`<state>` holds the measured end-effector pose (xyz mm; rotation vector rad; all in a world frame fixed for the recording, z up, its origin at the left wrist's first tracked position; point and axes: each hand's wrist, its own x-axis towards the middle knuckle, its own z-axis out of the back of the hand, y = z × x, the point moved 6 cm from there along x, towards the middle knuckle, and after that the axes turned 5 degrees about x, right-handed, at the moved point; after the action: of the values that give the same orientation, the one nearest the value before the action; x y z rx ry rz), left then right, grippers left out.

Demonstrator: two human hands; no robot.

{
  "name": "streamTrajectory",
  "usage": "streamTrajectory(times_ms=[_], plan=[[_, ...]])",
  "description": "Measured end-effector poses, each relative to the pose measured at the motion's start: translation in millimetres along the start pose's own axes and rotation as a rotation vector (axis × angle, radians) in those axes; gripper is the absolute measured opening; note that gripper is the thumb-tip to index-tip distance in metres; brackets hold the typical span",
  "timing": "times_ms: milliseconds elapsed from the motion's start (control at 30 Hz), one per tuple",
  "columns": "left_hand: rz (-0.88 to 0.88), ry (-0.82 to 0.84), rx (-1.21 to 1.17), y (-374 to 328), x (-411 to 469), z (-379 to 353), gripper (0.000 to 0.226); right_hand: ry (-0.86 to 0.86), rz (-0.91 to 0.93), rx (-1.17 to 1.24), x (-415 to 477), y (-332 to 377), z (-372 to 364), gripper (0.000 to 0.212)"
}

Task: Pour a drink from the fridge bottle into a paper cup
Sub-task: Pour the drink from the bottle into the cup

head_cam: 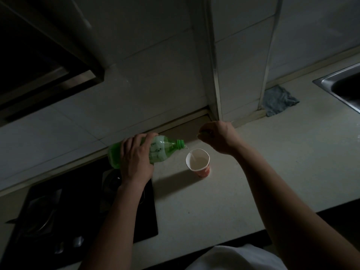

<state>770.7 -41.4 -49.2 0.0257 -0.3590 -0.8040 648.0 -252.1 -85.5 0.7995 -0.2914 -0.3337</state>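
Fingers of the left hand wrap the green bottle, tipped almost flat, mouth just above the near-left rim of the paper cup; the thin stream lands close to that rim, so a surge could overshoot; the cup stands unsteadied on the counter; the right hand hovers behind it, fingers curled, whether round anything I cannot tell.

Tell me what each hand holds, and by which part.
Left hand grips the green bottle round its middle, tilted over the paper cup. Right hand pinches a small thing, too dim to identify.
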Motion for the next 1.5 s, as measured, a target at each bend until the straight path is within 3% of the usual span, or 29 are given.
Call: streamTrajectory(times_ms=[1500], plan=[[-0.002,-0.012,-0.018,-1.9,-4.7,7.8,0.077,0.007,0.001,-0.005,-8.3,6.1,3.7,0.021]])
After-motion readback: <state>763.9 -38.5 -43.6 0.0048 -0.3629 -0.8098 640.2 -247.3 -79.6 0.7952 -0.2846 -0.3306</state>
